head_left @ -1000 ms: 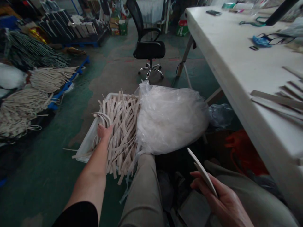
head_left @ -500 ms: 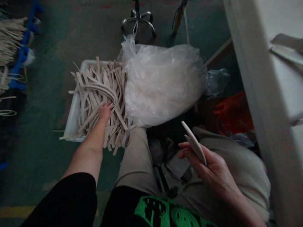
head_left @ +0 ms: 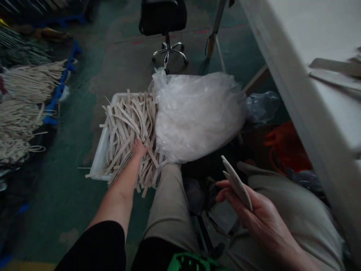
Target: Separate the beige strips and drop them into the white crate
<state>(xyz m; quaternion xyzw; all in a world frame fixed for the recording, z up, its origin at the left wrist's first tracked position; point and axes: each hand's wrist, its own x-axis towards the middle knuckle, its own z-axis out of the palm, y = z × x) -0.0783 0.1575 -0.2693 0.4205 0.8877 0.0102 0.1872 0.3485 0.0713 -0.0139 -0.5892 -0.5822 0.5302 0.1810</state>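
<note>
My left hand [head_left: 138,148] reaches into the white bin [head_left: 99,156], its fingers curled on some of the long, flat, pale strips [head_left: 128,122] heaped there. Several strips run beside my left forearm, over the bin's near edge. My fingertips are partly hidden among the strips. Above my lap, my right hand [head_left: 254,212] pinches a few thin, flat, pale pieces [head_left: 238,182] between thumb and fingers. Their free ends point up and to the left, slightly fanned apart.
A large clear plastic bag [head_left: 199,116] with whitish contents lies against the bin's right side. A pale table [head_left: 299,71] stands at right, with an orange bag [head_left: 290,145] beneath it. Ahead is an office chair [head_left: 163,17]. Bundled cords [head_left: 25,113] lie by a blue pallet [head_left: 60,82] at left.
The view has tilted up, showing more of the chair and cords. A curved bundle at my left hand has dropped, and strips now lie along my forearm. My right hand keeps its hold.
</note>
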